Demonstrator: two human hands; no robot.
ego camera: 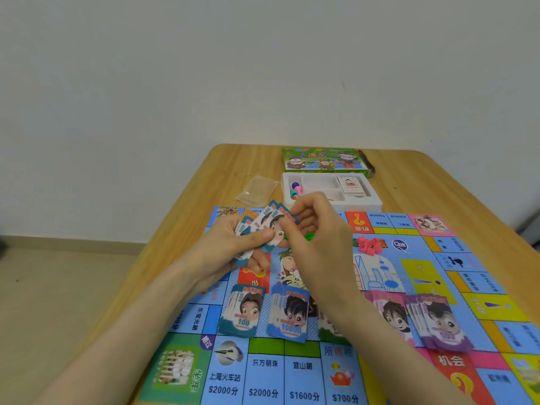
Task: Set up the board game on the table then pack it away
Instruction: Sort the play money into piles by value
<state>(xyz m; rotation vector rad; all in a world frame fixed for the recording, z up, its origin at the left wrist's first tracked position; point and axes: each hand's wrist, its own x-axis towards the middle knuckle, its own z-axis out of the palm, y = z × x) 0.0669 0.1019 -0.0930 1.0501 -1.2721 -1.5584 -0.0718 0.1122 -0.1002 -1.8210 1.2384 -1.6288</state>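
**Money half sorted, setup under way**

The table (187,200) is mostly covered by the board (263,375), which lies flat and unfolded. Its left side runs close to the table's left edge, and its near part goes out of view. The box (321,160) sits near the far edge. The white tray (374,200) lies just in front of it, with a deck of cards (350,185) and some pawns (295,190) inside, so I judge those are yet to be laid out.

Four piles of play money rest on the board: teal (244,312), blue (289,315), pink (391,314) and purple (438,323). A further one seems hidden under the right forearm.

The left hand (230,247) grips a fan of notes (263,220) above the board, thumb pressed on top. The right hand (318,229), fingers curled, appears to pinch one note at the fan's near edge. Sorting looks about half done, and packing away has not begun.

Bare wood lies left of the tray, around a plastic bag (257,190), and to its right. The pink houses (370,245) and green pieces (309,236) sit close beneath the hands, so they could easily be knocked.
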